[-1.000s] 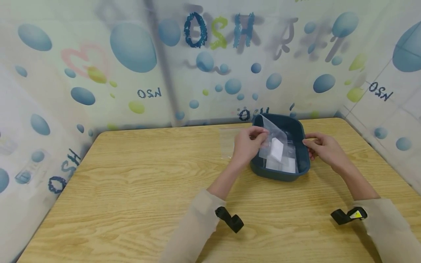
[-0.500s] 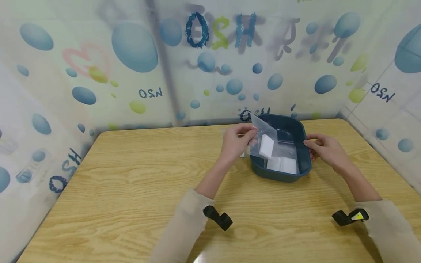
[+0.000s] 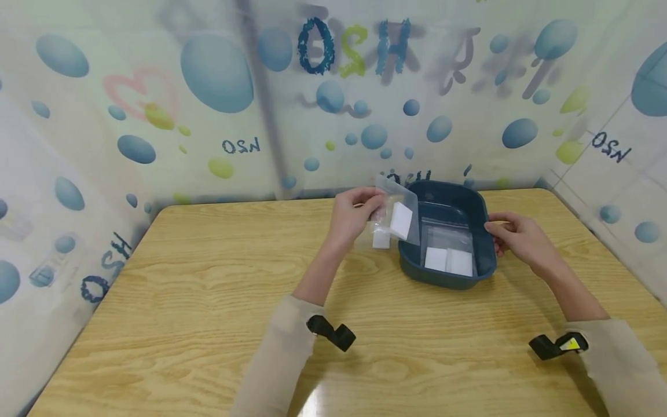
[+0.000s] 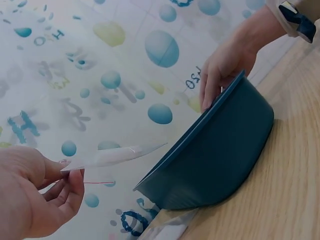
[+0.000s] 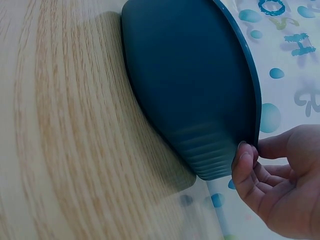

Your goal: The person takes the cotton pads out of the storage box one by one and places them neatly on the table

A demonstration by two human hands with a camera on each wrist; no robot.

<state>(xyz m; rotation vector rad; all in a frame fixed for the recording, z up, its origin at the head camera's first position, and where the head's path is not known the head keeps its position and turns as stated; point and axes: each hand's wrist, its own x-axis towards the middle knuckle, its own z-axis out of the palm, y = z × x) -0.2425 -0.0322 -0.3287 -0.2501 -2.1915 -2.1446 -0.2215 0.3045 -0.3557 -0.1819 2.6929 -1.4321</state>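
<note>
Moved leftward, out from over the basin: left hand (image 3: 351, 217) with its clear plastic bag (image 3: 407, 196); right hand (image 3: 516, 238) and basin hold nearly the same place.

Left hand: thumb and fingertips pinched together on the bag's edge; thin, glossy film, one white, flat-sided block (image 3: 400, 220) inside. Bag raised beside the basin's near-left rim.

Right hand: thumb and curled fingers clamped on the rim of one dark blue basin (image 3: 443, 280), smooth-walled, round-cornered, standing between the hands.

Basin contents, left of the right hand: transparent bags (image 3: 445, 233) with two white rectangular blocks (image 3: 461, 262), side by side.

Below the left hand's bag, against the tabletop: another clear bag (image 3: 365, 239), white block (image 3: 381, 238) showing.

Support: wood-grain table (image 3: 182, 324), pale yellow, beneath both hands.
</note>
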